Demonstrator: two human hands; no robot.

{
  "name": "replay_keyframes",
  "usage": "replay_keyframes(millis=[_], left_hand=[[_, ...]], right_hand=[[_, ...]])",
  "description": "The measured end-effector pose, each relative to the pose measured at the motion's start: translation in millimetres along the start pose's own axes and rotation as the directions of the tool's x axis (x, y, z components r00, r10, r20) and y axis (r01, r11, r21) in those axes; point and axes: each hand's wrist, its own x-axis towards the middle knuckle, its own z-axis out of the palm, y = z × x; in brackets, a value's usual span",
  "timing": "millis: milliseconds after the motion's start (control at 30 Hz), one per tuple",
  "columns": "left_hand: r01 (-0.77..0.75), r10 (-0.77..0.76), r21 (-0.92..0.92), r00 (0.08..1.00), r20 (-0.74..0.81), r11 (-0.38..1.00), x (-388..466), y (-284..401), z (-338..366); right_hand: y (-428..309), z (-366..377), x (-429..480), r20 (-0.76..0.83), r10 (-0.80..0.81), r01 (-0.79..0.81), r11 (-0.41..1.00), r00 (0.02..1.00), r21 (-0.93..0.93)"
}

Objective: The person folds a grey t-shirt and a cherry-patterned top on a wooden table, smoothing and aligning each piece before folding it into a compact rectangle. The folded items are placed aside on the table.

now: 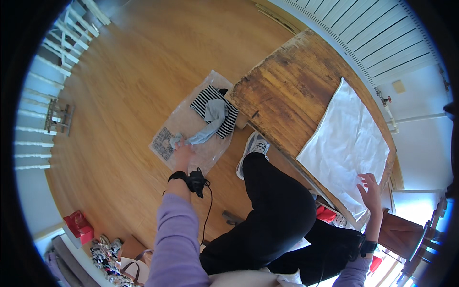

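My left hand [183,154] reaches down to the floor at the left, its fingers closed on one end of a light blue-grey garment [215,113]. That garment stretches as a twisted strip from a black-and-white striped garment [200,102], which lies partly beneath it. Both rest on a clear plastic bag [211,163] with a printed code at its near corner. On the right, my right hand [371,192] has its fingers apart over a white cloth [346,143]. Whether its fingertips touch the cloth is unclear. The cloth lies slightly wrinkled on a worn wooden table [283,75].
My bent leg [279,201] and shoe [252,152] are beside the table's edge. A cable [209,215] hangs from my left wrist. White railings [39,132] stand far left, a radiator [376,36] beyond the table. Bags [134,263] sit at lower left.
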Motion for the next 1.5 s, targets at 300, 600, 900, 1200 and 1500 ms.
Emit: replay_keyframes(millis=[300,600,900,1200,1500], left_hand=[[0.077,-0.075,0.012,0.987,-0.141,0.997,7,-6,29],[0.173,0.277,-0.931,0.957,0.082,-0.32,-20,75,-170],[-0.07,0.774,-0.958,0.575,-0.266,-0.277,-222,228,-359],[-0.372,0.963,-0.924,0.269,-0.012,0.092,-351,335,-326],[-0.46,0.797,-0.748,0.585,0.151,0.479,-350,341,-248]], right_hand=[[-9,-1,3,0.012,0.01,-0.009,0.998,1.0,-0.055],[-4,0,-7,0.021,-0.019,0.019,1.0,1.0,-0.004],[-107,4,-32,-0.136,-0.354,0.376,0.807,0.925,0.456],[-137,10,-90,-0.059,-0.307,0.017,-0.136,0.95,0.991],[-96,-24,-120,-0.613,-0.106,0.58,0.483,0.783,0.657]])
